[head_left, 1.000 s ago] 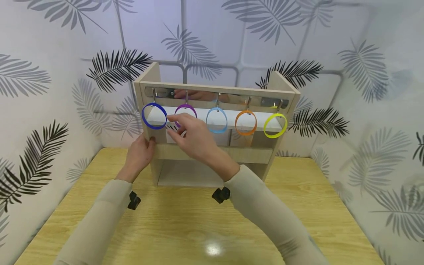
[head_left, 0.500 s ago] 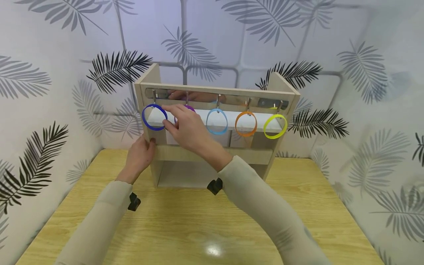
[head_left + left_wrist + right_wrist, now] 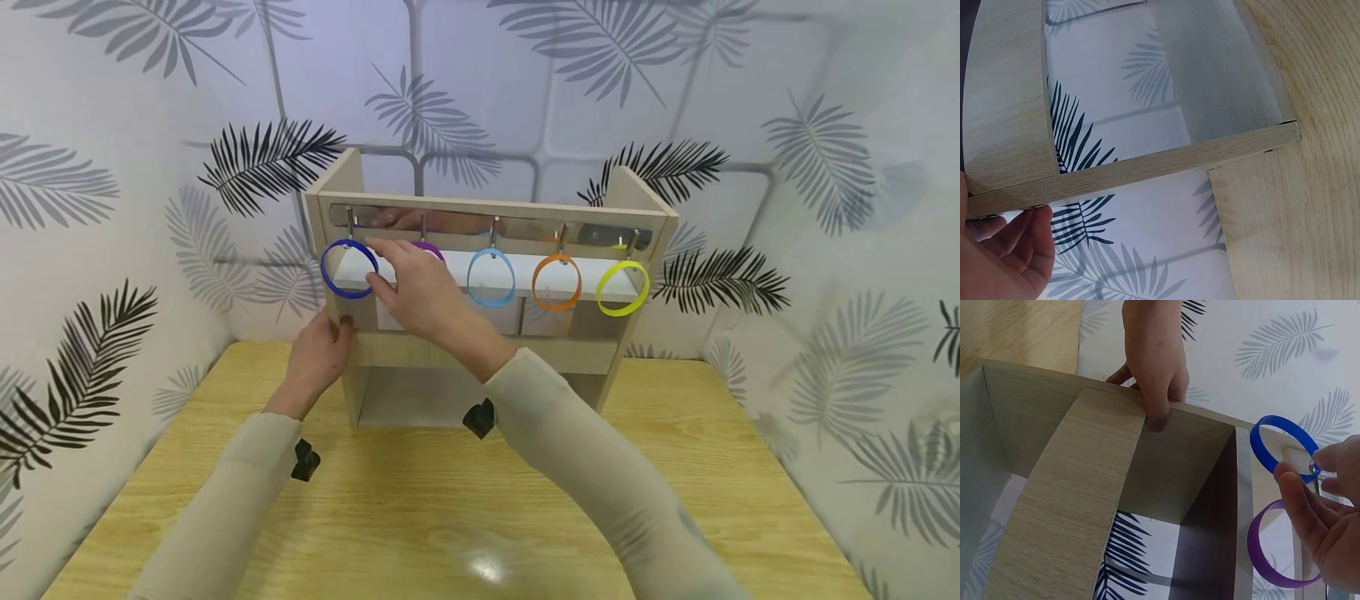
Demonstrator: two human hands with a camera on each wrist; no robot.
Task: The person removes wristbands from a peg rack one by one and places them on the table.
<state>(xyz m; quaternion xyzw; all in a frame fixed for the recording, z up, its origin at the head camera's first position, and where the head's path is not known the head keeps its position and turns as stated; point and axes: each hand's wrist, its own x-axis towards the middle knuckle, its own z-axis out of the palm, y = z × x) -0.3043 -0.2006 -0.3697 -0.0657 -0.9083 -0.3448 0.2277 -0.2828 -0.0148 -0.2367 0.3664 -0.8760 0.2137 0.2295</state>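
Note:
A small wooden shelf (image 3: 480, 347) stands on the table with hooks along its top rail. Its left side panel (image 3: 1135, 164) is gripped by my left hand (image 3: 317, 354), thumb on the inner face and fingers outside. From the leftmost hook hangs a blue ring (image 3: 1283, 421). My right hand (image 3: 423, 287) holds this ring's right edge between thumb and index finger, close by the hook. Just behind that hand hangs a purple ring (image 3: 1260, 562), partly covered in the head view. Farther right hang a light blue ring (image 3: 470, 283), an orange ring (image 3: 536, 287) and a yellow ring (image 3: 600, 296).
The wood-grain table (image 3: 420, 517) extends in front of the shelf and to both sides. Directly behind rises a wall (image 3: 480, 100) with a leaf pattern. A shiny metal strip (image 3: 525, 227) bearing the hooks runs along the shelf's top.
My right hand has moved left, from beside the blue ring onto its right edge, covering more of the purple ring. The left hand stays on the side panel.

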